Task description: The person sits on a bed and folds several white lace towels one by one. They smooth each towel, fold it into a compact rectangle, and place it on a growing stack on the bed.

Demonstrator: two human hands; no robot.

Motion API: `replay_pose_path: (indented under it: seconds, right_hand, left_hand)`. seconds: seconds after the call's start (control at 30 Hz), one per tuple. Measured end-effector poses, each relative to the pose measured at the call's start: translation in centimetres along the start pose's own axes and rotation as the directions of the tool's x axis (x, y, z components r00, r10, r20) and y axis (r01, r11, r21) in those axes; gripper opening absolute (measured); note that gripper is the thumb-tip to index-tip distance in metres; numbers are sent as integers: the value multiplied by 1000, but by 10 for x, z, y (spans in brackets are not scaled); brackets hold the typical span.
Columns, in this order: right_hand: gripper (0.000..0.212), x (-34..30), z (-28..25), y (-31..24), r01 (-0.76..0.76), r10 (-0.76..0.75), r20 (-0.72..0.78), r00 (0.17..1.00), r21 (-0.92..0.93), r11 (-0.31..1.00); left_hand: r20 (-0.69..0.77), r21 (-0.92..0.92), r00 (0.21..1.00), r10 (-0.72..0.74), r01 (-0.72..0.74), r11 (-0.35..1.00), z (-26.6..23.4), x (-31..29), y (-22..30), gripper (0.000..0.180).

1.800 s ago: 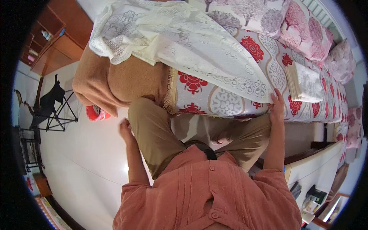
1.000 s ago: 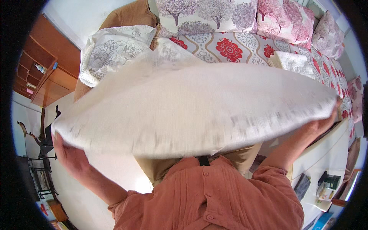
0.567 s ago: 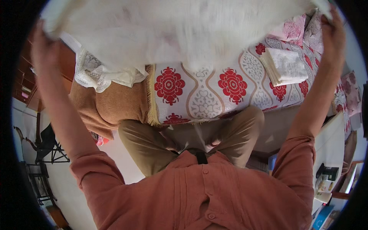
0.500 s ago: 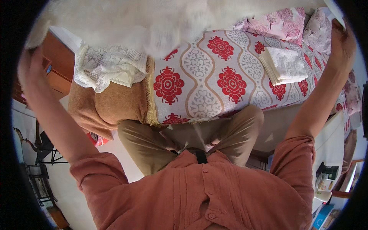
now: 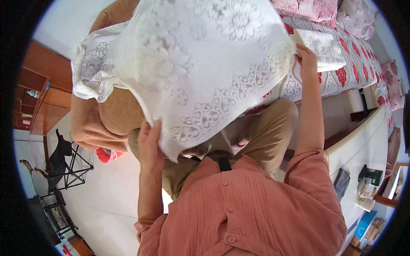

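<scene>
Along a white lace cloth [image 5: 209,64], left grip [image 5: 151,143] and right grip [image 5: 306,57] pinch closed on its edge.

Head fisheye (left one) — downward; wide

Wall [image 5: 68,32], upper left: white. Beside it, a reddish-brown wooden cabinet [image 5: 57,64] with open shelves. Floor [image 5: 102,187]: pale, fine seam visible, bright glare patch. Black folding chair [image 5: 60,151] at left. Right side: medallion-patterned sofa [image 5: 348,81], cream-white desk [image 5: 358,141].
</scene>
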State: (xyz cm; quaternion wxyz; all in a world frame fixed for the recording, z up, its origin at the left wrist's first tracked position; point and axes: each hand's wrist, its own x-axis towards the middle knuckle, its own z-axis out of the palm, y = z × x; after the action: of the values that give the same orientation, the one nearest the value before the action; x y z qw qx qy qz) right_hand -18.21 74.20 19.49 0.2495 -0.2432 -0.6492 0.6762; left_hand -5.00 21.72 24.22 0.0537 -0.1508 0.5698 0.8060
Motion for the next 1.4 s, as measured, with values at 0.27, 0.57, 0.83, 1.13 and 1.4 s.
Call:
replay_pose_path:
  seconds: [0.27, 0.57, 0.83, 1.13, 1.4]
  right_hand:
    - [37, -74, 12, 52, 251, -346, -64, 936, -568, 784]
    - [26, -207, 39, 9, 403, -291, 324, 900, -367, 838]
    - [15, -308, 31, 20, 210, 155, 766, 623, -355, 911]
    - [44, -332, 128, 115, 500, 87, 923, 376, -280, 819]
    - [40, -346, 171, 157, 284, 187, 777, 601, -426, 859]
  left_hand:
    - [760, 566, 439, -480, -84, 820, -17, -31, -34, 31]
    - [885, 465, 255, -391, -545, 697, -15, -47, -52, 32]
    - [903, 401, 150, -402, -631, 665, -9, -45, -64, 30]
    - [978, 203, 155, -137, -588, 783, -11, -48, -73, 25]
    - [958, 274, 119, -259, -639, 719, -27, -55, -87, 16]
